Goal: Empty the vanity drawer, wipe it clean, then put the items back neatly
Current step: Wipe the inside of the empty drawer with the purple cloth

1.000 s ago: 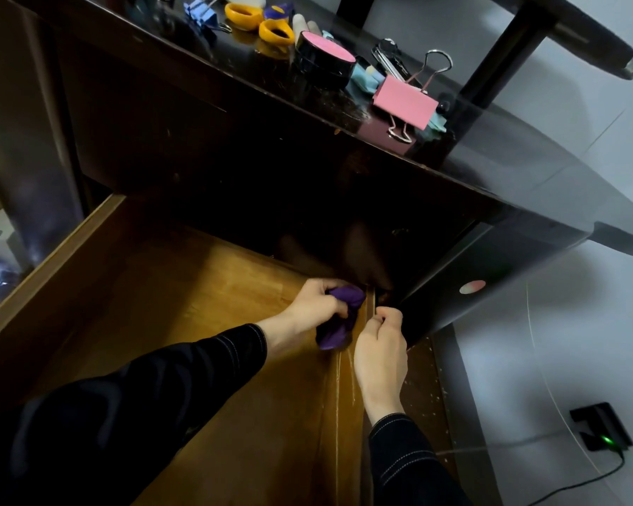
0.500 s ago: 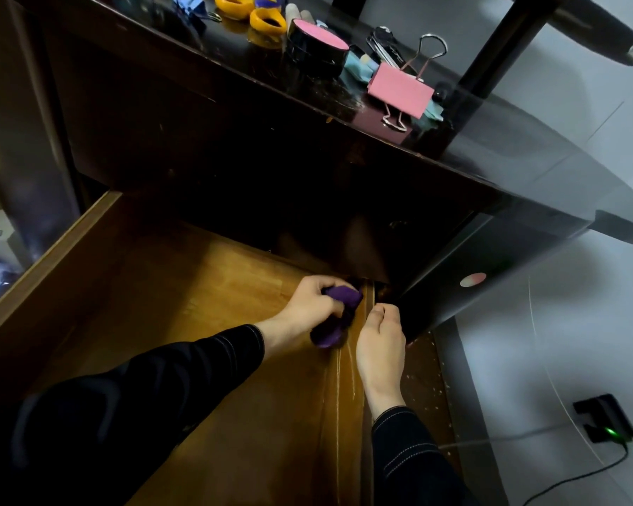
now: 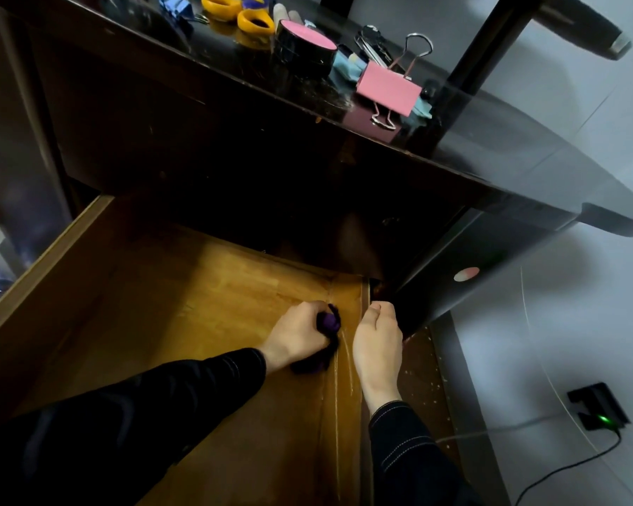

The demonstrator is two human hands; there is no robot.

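Left hand [image 3: 296, 334] is clenched round a bunched purple cloth [image 3: 329, 322] and presses it on the floor of the open wooden drawer [image 3: 52, 266], at the drawer's far right corner. Most of the cloth is buried under the fingers; only a purple fold and a dark tail beside the wrist show. Right hand [image 3: 377, 343] holds the drawer's right wall just beside it, thumb on the rim, fingers curled over the outer side with their tips out of sight. Pale streaks run along the inner face of that wall. The back of the drawer disappears into shadow under the vanity top [image 3: 497, 147], and its near end is cut off by the dark sleeves [image 3: 410, 451].

Above the drawer, on that top, lie a pink binder clip [image 3: 388, 91], a black round tin [image 3: 304, 49] with a pink lid, yellow scissor handles [image 3: 254, 20] and a blurred, half-cropped blue clip [image 3: 176, 7]. Small metal pieces behind the pink clip are too dark to tell. On the floor right of the drawer sits a black plug block [image 3: 598, 409] with a green light.
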